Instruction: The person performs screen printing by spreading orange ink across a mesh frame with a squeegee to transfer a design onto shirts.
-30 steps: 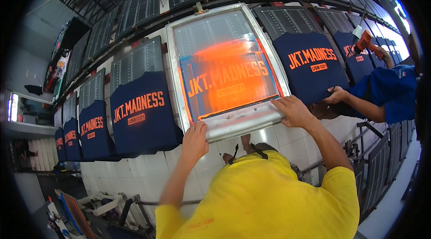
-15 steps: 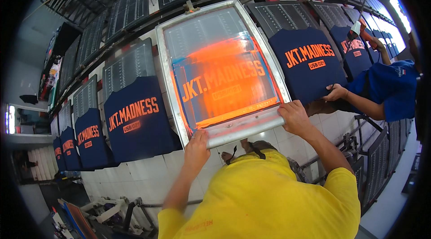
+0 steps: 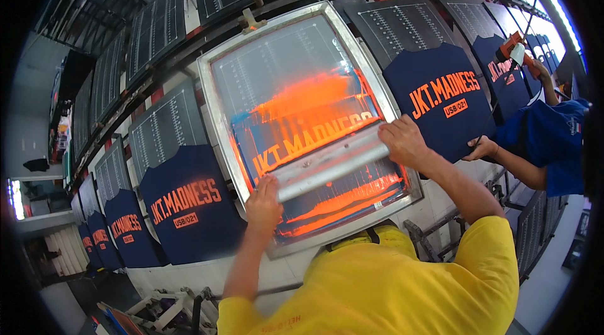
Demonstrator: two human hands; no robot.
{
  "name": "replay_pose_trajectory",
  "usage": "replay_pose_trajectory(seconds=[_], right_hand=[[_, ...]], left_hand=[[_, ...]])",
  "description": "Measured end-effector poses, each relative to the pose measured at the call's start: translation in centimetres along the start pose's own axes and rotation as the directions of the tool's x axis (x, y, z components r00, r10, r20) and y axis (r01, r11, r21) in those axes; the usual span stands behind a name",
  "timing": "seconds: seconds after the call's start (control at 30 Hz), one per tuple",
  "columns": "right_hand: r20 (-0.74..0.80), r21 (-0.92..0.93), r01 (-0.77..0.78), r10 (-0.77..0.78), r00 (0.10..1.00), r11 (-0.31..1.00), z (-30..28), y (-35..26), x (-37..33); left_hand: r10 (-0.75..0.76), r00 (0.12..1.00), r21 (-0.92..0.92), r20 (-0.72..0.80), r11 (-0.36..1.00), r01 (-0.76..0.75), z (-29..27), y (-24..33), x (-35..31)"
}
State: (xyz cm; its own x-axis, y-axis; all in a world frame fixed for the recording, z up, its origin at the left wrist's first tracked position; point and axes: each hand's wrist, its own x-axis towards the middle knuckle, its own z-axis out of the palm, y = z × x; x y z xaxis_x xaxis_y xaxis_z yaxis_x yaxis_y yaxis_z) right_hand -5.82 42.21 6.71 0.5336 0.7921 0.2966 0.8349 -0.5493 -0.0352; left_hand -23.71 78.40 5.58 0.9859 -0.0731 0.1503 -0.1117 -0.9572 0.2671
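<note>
Through the head camera I view two bare hands: the left hand [image 3: 263, 203] and the right hand [image 3: 402, 142] each close on one end of one silver squeegee [image 3: 333, 162]. It spans the near half of one metal-framed screen [image 3: 224, 121] smeared with orange ink [image 3: 308, 93]. I count four navy shirts [image 3: 201, 240] at left, two clearly at right; the nearest on each side bears one line of orange capitals [image 3: 187, 201] above one boxed label [image 3: 186, 220].

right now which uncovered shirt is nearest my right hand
The shirt just right of the screen: its left edge lies close to your right hand, while the others sit farther right or across the screen.
</note>
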Motion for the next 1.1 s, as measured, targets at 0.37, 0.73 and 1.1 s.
replay_pose_trajectory(seconds=[0.37,0.73,1.1], right_hand=[[0.168,0.016,-0.046,0.043,0.985,0.999,2.6,6.6,11.4],[0.050,0.036,-0.046,0.044,0.998,0.998,-1.6,-1.2,1.7],[0.050,0.130,-0.053,0.047,0.998,0.990,-3.3,-10.2,-7.9]], left_hand=[[-0.079,0.989,-0.036,-0.127,0.997,0.075,-0.2,-4.7,8.7],[-0.131,0.991,-0.066,-0.030,0.990,0.129,-3.9,-0.4,-0.4],[-0.076,0.994,-0.079,-0.076,0.994,0.070,-2.0,3.6,-12.0]])
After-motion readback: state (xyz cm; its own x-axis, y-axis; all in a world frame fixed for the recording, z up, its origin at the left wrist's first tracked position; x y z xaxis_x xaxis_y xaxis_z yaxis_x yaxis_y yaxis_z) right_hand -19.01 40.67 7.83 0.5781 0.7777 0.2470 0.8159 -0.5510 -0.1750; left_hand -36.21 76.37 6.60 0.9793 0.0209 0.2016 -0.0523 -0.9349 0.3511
